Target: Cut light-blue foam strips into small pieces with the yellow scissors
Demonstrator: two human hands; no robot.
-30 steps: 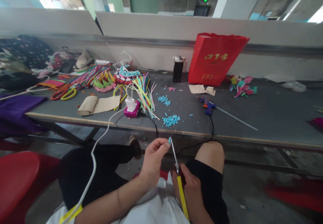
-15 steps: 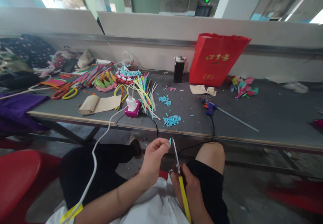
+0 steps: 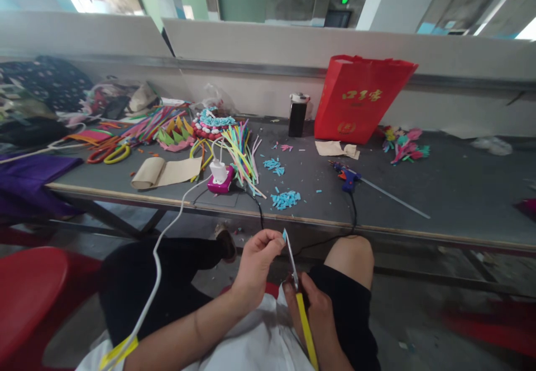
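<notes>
The step in hand looks like trimming: a small blue piece (image 3: 284, 236) is at the tips of the scissors (image 3: 291, 259), out in front of the near edge of the table (image 3: 452, 192). The left hand (image 3: 256, 265) pinches the blue piece between thumb and forefinger, with only a short end showing past the fingertips. The right hand (image 3: 317, 304) is closed around the scissors near the pivot, the yellow handle (image 3: 307, 329) running back along the palm and the blades pointing up and away from the body. The two hands are apart, joined only by the work between them. Whether the blades have bitten into the blue piece or merely lie against it is hard to tell — the tips are too small here.

On the table just ahead lies a near heap (image 3: 285, 200) of similar blue bits, with a far heap (image 3: 273, 165) behind it; a bunch of pale stems (image 3: 240, 156) is to their left and a glue gun (image 3: 348, 178) to their right, none of them touched.

As I judge it, the next move calls for a steady left pinch and a short, careful squeeze at the tips — the fingertips are right beside the steel, so the angle of the blades matters more than force.
</notes>
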